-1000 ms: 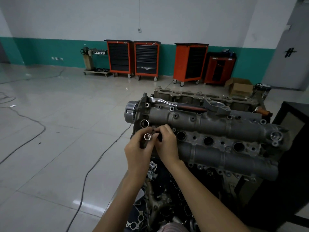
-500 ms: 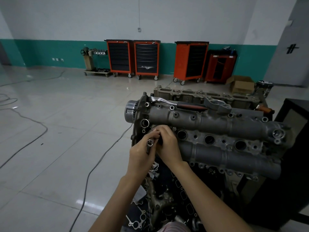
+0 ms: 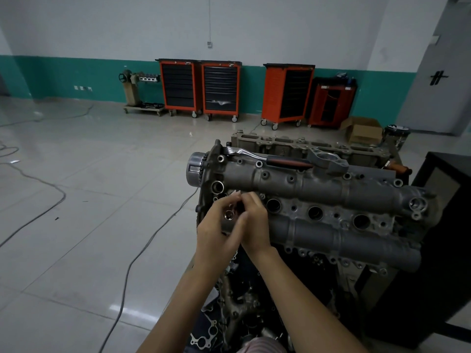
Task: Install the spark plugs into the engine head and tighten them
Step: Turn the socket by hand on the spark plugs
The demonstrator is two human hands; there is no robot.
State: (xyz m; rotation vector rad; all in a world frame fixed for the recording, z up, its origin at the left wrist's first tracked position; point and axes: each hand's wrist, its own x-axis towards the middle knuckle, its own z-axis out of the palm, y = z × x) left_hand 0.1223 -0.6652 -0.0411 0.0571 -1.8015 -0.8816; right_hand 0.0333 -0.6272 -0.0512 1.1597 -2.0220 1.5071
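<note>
Over the last second you've dropped the socket [image 3: 229, 214] slightly, left hand [image 3: 216, 234] gripping it, right hand [image 3: 253, 221] pinching something at its side, beside the engine head [image 3: 318, 197]'s 3 open wells, so nothing's seated yet.

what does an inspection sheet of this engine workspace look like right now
surface: grey tiled floor, glossy; engine stands on it.
job's things: socket held over the leftmost plug hole; three plug holes open; ratchet lies on top of the engine.
clutter: gaskets and metal parts below the engine; cardboard box behind it.
grips: left hand holds the socket; right hand pinches something at it, hidden.
cables: cable runs across the floor towards the engine; more at far left.
surroundings: orange tool carts along a green-banded wall.
</note>
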